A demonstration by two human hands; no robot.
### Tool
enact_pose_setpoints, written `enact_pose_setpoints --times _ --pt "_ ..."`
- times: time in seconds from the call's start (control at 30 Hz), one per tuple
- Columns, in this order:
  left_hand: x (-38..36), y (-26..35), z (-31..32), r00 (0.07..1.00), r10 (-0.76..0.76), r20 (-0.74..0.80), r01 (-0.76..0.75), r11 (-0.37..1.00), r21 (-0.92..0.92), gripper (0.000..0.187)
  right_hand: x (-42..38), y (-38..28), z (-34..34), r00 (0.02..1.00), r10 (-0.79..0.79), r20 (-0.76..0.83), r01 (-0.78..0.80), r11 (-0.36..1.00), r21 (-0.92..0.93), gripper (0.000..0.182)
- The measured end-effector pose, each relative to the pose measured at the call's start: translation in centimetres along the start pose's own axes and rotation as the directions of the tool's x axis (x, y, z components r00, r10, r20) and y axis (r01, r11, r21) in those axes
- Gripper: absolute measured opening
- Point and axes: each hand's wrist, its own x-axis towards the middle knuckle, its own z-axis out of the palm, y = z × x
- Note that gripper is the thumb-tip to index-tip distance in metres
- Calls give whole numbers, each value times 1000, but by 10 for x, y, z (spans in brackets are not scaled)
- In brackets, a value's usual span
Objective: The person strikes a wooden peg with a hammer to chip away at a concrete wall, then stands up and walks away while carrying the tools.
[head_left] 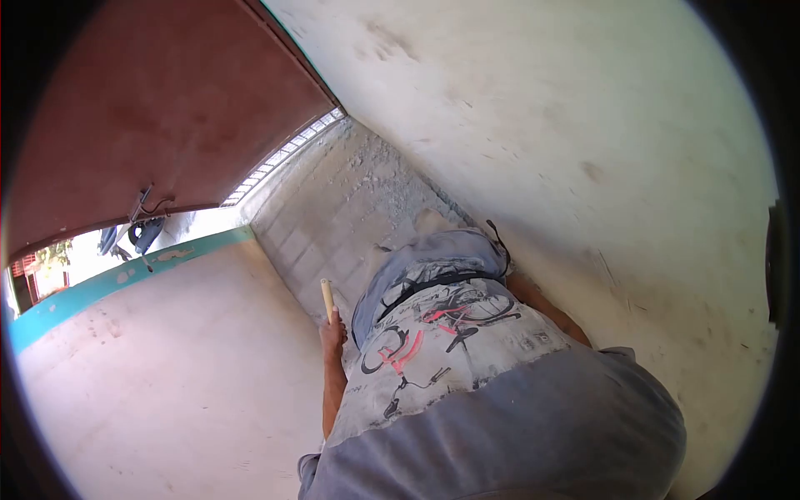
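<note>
My left hand (332, 333) is closed round a pale, cream-coloured handle (327, 295), held beside my body at the left. The handle's far end points up the frame; whatever is at its other end is hidden. On the right, my bare right forearm (554, 314) hangs between my grey shirt (500, 425) and the wall, with its lower end partly behind the cloth. The fingers of my right hand cannot be made out. A bicycle print covers the shirt's light band, and grey-blue shorts (450, 247) show beyond it.
A pale wall (633, 192) rises close on the right. A low wall (158, 367) with a teal edge runs on the left. Dusty paving (321, 200) with rubble lies ahead, below a reddish-brown metal gate (175, 100). Part of a parked vehicle (146, 236) shows outside.
</note>
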Motion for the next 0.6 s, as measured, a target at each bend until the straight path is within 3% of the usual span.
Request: enact_pose_setpoints --times 0.1,0.2,0.4,0.57,0.6 --pt "-1 22 2 1000 -8 -9 7 999 -52 44 5 -7 -5 998 63 -17 -62 995 72 35" --pt "-2 38 5 1000 -2 -16 2 1000 -26 45 14 7 -1 998 33 -47 -27 992 124 36" --pt "-20 64 13 999 50 12 -51 983 177 46 12 23 17 979 26 -202 53 925 377 36" --pt "-15 74 21 998 40 49 -52 959 278 48 -1 19 22 947 320 -33 -260 823 504 36" --pt "-16 75 20 998 40 53 -55 947 318 49 2 35 34 971 229 -67 -175 873 455 36"
